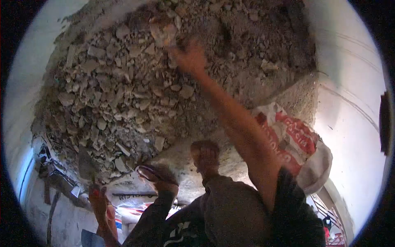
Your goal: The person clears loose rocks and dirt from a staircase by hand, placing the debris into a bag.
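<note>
My right hand (190, 58) is stretched out over a heap of broken rubble (135, 82), its fingers apart and blurred. Just past its fingertips is a pale, orange-tinged chunk of stone (163, 35), also blurred; a gap seems to separate the two. Down at the lower left, my left hand (99, 201) is closed around the red handle of a trowel (86, 164). The trowel's grey blade points up against the rubble's edge.
My feet (205, 156) stand on a dusty slab by the heap, one in a sandal (149, 173). A red and white printed sack (294, 138) lies at the right. White walls (347, 74) flank the rubble. Another printed sack (133, 197) lies below my feet.
</note>
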Demonstrator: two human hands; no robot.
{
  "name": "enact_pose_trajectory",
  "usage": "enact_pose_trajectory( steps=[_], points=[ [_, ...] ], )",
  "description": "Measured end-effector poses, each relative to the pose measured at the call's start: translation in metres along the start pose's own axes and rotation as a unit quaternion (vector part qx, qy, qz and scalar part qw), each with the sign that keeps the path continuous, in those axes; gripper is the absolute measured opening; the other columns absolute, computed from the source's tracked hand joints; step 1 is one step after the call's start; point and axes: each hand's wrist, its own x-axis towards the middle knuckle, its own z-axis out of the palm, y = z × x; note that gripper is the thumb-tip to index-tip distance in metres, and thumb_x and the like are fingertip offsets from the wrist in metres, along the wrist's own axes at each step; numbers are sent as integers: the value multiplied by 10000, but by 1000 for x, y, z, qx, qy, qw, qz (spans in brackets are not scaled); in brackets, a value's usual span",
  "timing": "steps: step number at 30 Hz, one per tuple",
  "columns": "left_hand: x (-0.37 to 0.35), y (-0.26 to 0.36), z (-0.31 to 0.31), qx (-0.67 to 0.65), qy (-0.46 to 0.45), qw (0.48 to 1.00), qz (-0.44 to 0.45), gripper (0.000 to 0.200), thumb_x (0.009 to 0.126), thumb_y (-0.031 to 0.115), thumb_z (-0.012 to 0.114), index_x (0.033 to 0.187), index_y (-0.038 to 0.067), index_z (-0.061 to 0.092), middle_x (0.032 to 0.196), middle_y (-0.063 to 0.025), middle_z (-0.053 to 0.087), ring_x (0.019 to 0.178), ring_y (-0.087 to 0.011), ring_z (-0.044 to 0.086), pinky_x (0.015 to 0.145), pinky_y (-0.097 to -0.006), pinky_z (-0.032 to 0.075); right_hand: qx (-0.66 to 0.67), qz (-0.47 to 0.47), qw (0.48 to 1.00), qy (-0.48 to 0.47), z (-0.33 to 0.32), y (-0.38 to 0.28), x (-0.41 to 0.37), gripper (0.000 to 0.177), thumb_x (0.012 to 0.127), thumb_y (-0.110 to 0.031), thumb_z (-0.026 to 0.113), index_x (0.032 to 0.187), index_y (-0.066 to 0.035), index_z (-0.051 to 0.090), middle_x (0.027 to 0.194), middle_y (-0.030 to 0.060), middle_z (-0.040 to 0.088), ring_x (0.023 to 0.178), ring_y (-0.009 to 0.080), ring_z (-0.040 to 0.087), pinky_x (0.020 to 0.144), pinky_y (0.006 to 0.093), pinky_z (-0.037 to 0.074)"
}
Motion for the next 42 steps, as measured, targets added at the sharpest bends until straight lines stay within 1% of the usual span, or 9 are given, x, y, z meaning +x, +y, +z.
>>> enact_pose_trajectory(
  steps=[2,7,11,13,15,18,29,32,42],
  points=[
    [8,-26,-92,43,-18,999,-16,250,800,205,683,969,63,567,904,-98,593,786,-262,562,722,-376,469,-19,-63,995,-78,-11,-22,-35,1011,760,-707,563,1430,-6,276,1395,296,355,1307,410,349,1051,497,320],
    [26,-89,-218,80,5,996,-40,252,793,204,700,974,81,576,924,-79,589,782,-236,573,685,-365,493,230,-261,927,-142,-51,-30,-51,687,859,-497,593,1306,2,441,1228,241,506,1163,380,476,968,496,398],
    [26,-144,-228,105,30,993,-38,390,807,156,658,1186,154,570,1204,-85,541,989,-231,569,727,-365,520,-114,-108,958,239,-86,44,61,638,883,-466,577,1346,-52,430,1263,291,467,1201,428,439,962,511,405],
    [20,-145,-223,-23,74,993,-84,440,794,126,656,1224,153,565,1155,-72,558,913,-201,579,668,-339,516,-186,-17,948,256,-105,78,90,654,872,-414,616,1359,-36,400,1328,305,392,1229,454,397,950,555,399],
    [9,-114,-204,-159,114,973,-126,464,780,102,659,1232,140,562,1066,-58,582,808,-171,589,603,-313,508,-217,-67,946,231,-109,128,120,677,863,-415,630,1364,-33,385,1364,301,347,1251,461,367,955,571,391],
    [-8,-72,-195,-252,111,948,-159,173,793,81,650,886,113,508,647,16,427,501,-104,427,430,-232,349,-280,-73,944,160,-109,112,112,695,862,-406,640,1378,-35,358,1420,292,274,1279,473,329,970,574,389],
    [-19,-144,-189,-285,73,939,-180,328,762,41,629,1063,83,505,638,5,446,459,-128,441,435,-269,390,-137,6,988,65,-151,149,116,605,924,-362,553,1400,-48,349,1372,237,420,1324,393,320,1041,503,363],
    [-15,-158,-184,-362,95,914,-160,335,755,71,644,1060,85,506,613,-11,464,454,-134,448,428,-273,393,-117,-11,977,179,-151,150,118,685,891,-428,580,1415,-64,333,1443,216,337,1349,398,276,1087,502,292],
    [4,-167,-206,-229,83,957,-156,457,735,97,665,1166,108,514,676,-19,511,502,-130,490,449,-281,430,-192,-90,976,56,-81,68,45,779,817,-586,584,1409,-126,374,1472,278,237,1224,446,451,990,493,409]
  ],
)
